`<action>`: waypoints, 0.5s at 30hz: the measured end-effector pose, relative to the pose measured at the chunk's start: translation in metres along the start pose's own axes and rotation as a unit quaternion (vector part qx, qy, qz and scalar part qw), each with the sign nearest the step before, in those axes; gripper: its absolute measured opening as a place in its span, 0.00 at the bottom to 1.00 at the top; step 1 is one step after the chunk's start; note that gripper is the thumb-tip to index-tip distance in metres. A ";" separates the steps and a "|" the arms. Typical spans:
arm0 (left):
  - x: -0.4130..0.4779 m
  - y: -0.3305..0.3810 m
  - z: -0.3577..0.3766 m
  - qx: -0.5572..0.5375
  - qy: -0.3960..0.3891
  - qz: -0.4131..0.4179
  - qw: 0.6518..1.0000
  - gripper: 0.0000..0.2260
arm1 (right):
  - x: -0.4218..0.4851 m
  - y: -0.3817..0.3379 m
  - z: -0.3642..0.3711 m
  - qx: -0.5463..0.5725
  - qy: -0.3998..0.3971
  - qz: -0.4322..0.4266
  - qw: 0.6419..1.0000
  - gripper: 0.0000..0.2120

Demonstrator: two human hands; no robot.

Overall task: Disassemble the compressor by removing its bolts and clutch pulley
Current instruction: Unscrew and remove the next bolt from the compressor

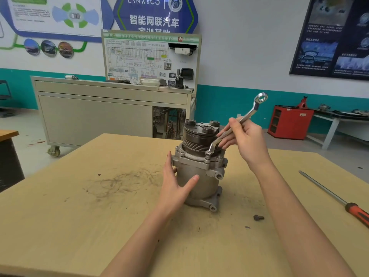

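Your left hand [175,186] lies spread against the left side of the compressor [201,176], thumb straight across its front. Your right hand [247,140] pinches the shaft of a ring spanner [245,116]. Its lower ring sits on a flange bolt [207,156], and its handle slants up and to the right. The compressor stands upright in the middle of the table [99,216], clutch pulley [196,136] on top.

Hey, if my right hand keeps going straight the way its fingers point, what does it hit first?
Probably the grooved side of the clutch pulley: the right hand, holding the ring spanner, points its fingers left at it. Depth is unclear.
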State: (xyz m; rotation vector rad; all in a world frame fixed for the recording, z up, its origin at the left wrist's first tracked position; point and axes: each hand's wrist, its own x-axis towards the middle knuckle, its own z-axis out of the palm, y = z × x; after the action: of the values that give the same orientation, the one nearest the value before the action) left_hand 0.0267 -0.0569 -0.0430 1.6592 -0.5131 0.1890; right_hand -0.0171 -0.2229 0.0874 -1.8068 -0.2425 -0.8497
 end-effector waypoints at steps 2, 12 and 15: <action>-0.001 0.001 0.000 0.001 -0.001 0.001 1.000 0.44 | 0.003 0.003 -0.001 0.003 0.011 0.018 1.000 0.14; 0.000 0.004 -0.001 0.010 -0.007 -0.010 1.000 0.46 | -0.021 0.027 -0.003 0.273 0.106 0.162 0.942 0.14; -0.001 0.004 0.000 0.010 -0.005 -0.007 1.000 0.45 | -0.030 0.034 0.000 0.321 0.126 0.181 0.921 0.15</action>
State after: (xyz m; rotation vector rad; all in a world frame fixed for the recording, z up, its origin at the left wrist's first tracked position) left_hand 0.0243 -0.0567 -0.0397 1.6836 -0.5085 0.1775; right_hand -0.0204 -0.2303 0.0430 -1.0672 -0.0081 -0.6288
